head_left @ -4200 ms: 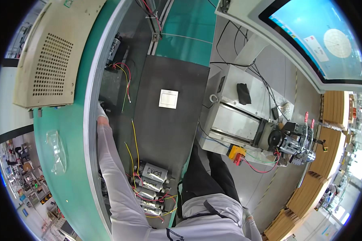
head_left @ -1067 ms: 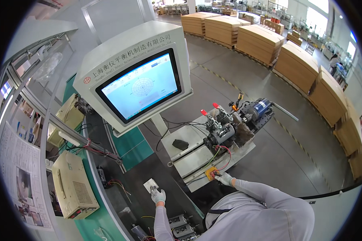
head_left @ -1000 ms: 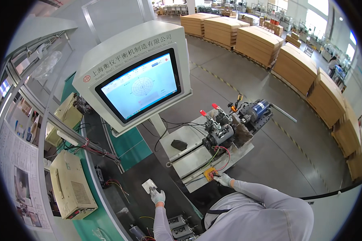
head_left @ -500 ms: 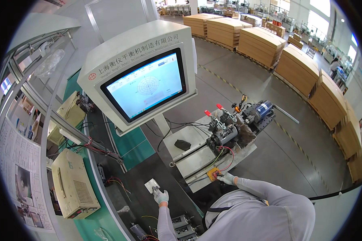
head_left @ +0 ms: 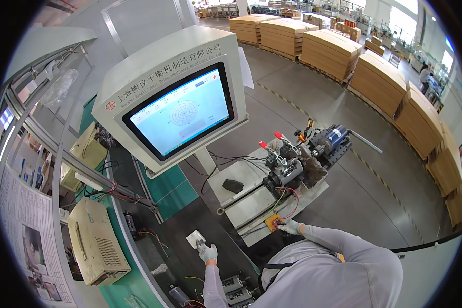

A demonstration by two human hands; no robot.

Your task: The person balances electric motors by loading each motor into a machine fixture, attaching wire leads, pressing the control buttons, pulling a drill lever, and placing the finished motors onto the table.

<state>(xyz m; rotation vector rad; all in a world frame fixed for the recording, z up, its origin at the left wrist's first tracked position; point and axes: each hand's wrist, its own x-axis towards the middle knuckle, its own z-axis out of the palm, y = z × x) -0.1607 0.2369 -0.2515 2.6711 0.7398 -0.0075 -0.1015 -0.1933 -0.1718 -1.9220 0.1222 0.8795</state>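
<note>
My left hand, in a pale glove, reaches over the dark worktop with its fingers stretched onto the near edge of a small flat white object, whose kind I cannot make out. My right hand, also gloved, is closed at a yellow block with a red part, on the near edge of a metal machine bed. What its fingertips pinch is hidden. A red wire and a green one run from the block's area up to a dark cylindrical motor under red-handled toggle clamps.
A monitor in a pale housing stands beyond the bed. A blue motor sits at its far right end. On the left bench are a beige power supply box and loose wires. Several metal motors lie near my left forearm. Stacked cardboard lines the floor.
The view has shifted slightly. Both hands keep their places, the left at the white object and the right at the yellow block.
</note>
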